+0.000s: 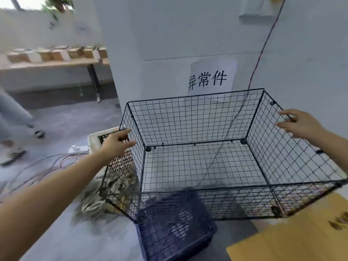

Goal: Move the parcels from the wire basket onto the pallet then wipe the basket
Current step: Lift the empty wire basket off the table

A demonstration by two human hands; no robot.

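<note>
The wire basket by the wall holds no parcels, so I judge only wiping remains. The left hand and right hand reach its side walls, fingers spread, gripping nothing.

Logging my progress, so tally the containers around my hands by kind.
Wire basket: 1
Plastic crates: 2 (dark blue crate, white crate)
Cardboard box: 1
Total: 4

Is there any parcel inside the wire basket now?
No, the wire basket holds nothing; only its bare mesh floor and walls show.
</note>
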